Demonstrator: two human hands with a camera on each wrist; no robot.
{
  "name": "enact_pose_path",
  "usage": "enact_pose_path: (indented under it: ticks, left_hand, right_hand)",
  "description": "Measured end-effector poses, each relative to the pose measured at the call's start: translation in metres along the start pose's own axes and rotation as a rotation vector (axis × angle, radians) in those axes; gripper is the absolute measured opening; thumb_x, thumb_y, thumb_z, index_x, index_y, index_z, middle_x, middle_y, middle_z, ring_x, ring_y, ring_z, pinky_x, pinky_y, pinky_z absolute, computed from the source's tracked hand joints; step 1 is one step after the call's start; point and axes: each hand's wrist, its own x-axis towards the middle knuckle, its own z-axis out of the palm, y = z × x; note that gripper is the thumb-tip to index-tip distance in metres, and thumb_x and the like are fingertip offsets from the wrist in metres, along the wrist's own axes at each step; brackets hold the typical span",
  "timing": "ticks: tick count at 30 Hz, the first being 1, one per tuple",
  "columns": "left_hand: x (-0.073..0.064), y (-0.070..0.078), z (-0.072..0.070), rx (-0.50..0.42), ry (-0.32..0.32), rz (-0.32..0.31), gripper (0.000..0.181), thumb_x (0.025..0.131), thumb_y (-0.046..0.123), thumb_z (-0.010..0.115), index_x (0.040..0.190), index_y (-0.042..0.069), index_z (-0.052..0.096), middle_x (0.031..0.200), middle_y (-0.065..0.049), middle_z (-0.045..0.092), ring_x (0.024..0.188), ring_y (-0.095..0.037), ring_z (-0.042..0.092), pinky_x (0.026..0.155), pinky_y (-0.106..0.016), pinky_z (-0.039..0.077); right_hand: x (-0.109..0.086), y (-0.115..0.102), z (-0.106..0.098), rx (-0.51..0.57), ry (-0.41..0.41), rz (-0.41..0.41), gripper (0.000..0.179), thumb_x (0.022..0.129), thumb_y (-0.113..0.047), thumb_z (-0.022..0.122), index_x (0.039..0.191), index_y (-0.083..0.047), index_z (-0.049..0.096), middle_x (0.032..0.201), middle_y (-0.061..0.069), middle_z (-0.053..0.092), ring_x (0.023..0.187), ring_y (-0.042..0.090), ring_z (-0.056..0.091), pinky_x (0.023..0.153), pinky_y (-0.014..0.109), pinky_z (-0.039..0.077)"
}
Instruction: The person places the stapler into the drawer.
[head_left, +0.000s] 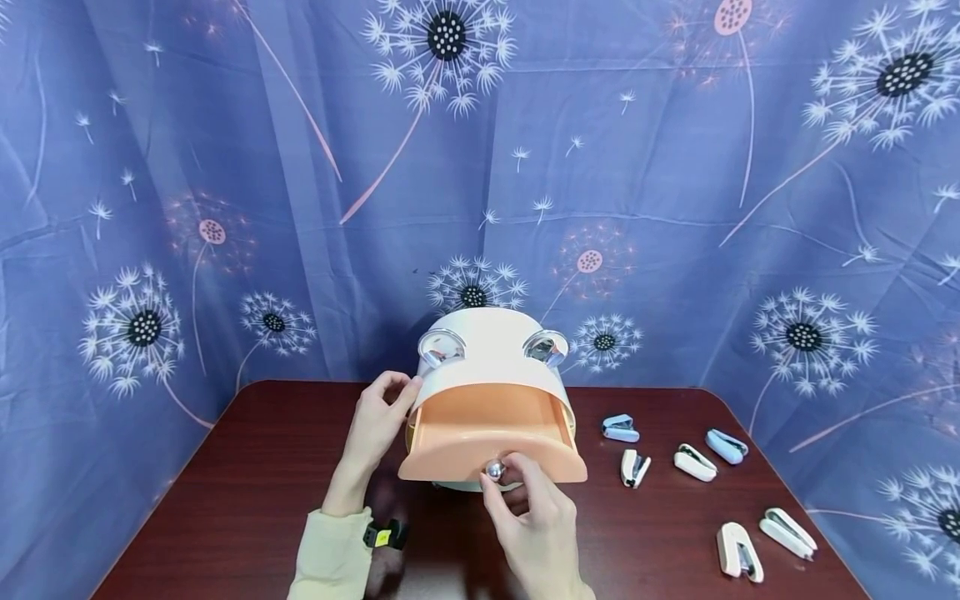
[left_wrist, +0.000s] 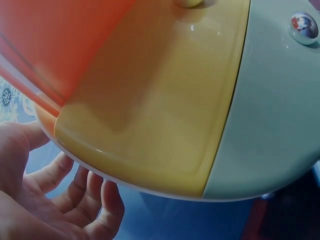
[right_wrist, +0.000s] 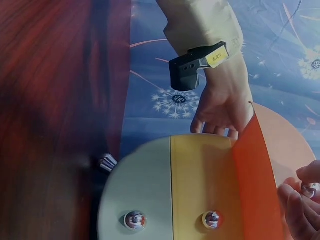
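A small rounded cabinet (head_left: 491,354) with a white shell and two mirrored domes on top stands at the middle of the table. Its top drawer (head_left: 442,457), orange, is pulled out, and the part of its inside that shows is bare. My right hand (head_left: 538,521) pinches the silver knob (head_left: 494,469) on that drawer's front between thumb and fingers. On the cabinet's left side, my left hand (head_left: 377,425) touches the shell with loosely bent fingers. Below the orange drawer, the yellow drawer (left_wrist: 160,105) and the green drawer (left_wrist: 270,115) sit flush in the left wrist view.
On the dark red table (head_left: 277,467), several small staplers lie to the right: blue ones (head_left: 726,447) and whitish ones (head_left: 738,552). The nearest blue stapler (head_left: 620,428) is just right of the cabinet. A blue dandelion-print curtain (head_left: 645,183) hangs behind the table.
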Motion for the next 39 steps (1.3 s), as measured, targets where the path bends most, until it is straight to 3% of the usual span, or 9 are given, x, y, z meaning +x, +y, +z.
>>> enact_pose_path:
  ticks: [6,15,23,29,33,39]
  left_hand:
    - [0.001,0.000,-0.001,0.000,0.015,-0.015,0.021,0.084,0.024,0.060,0.089,0.004,0.058,0.072,-0.013,0.054,0.064,-0.022,0.051,0.055,-0.036,0.047]
    - [0.000,0.000,-0.003,0.008,0.026,-0.029,0.021,0.084,0.024,0.060,0.089,0.004,0.058,0.072,-0.012,0.054,0.065,-0.022,0.051,0.056,-0.038,0.048]
    - [-0.002,-0.002,-0.005,0.025,0.027,-0.011,0.020,0.084,0.024,0.060,0.089,0.005,0.058,0.069,-0.011,0.053,0.060,-0.020,0.049,0.049,-0.024,0.040]
    - [-0.003,-0.002,-0.007,0.033,0.026,-0.010,0.020,0.084,0.025,0.060,0.089,0.006,0.058,0.072,-0.010,0.054,0.063,-0.018,0.049,0.052,-0.026,0.043]
    - [-0.003,-0.002,-0.007,0.035,0.047,-0.012,0.019,0.084,0.024,0.060,0.088,0.006,0.058,0.071,-0.010,0.054,0.062,-0.019,0.050,0.052,-0.026,0.044]
    - [0.000,-0.002,0.001,0.018,0.020,0.000,0.022,0.084,0.025,0.060,0.091,0.004,0.058,0.073,-0.010,0.055,0.065,-0.021,0.050,0.053,-0.025,0.043]
  right_hand:
    - [-0.003,-0.001,0.000,0.010,0.001,-0.008,0.031,0.066,-0.002,0.073,0.093,-0.005,0.058,0.073,-0.004,0.060,0.050,-0.001,0.053,0.043,0.011,0.041]
    - [-0.006,-0.002,0.000,0.016,0.007,-0.024,0.030,0.064,0.001,0.073,0.090,-0.005,0.059,0.072,-0.004,0.058,0.051,0.000,0.052,0.043,0.011,0.041]
    - [0.007,-0.019,-0.008,0.067,-0.017,-0.115,0.027,0.063,0.006,0.071,0.085,-0.001,0.057,0.069,0.000,0.055,0.051,0.003,0.051,0.045,0.010,0.040]
    - [0.001,-0.003,-0.007,0.078,-0.064,-0.159,0.026,0.066,-0.001,0.072,0.088,-0.004,0.058,0.072,-0.004,0.055,0.054,-0.001,0.051,0.046,0.010,0.040]
    - [0.006,-0.003,-0.016,0.033,-0.085,-0.173,0.024,0.068,-0.006,0.073,0.088,-0.008,0.060,0.072,-0.009,0.056,0.053,-0.004,0.049,0.046,0.009,0.039]
    - [0.017,0.003,-0.043,-0.067,-0.051,-0.175,0.012,0.072,-0.010,0.069,0.081,-0.013,0.062,0.069,-0.011,0.056,0.053,-0.004,0.045,0.047,0.009,0.035]
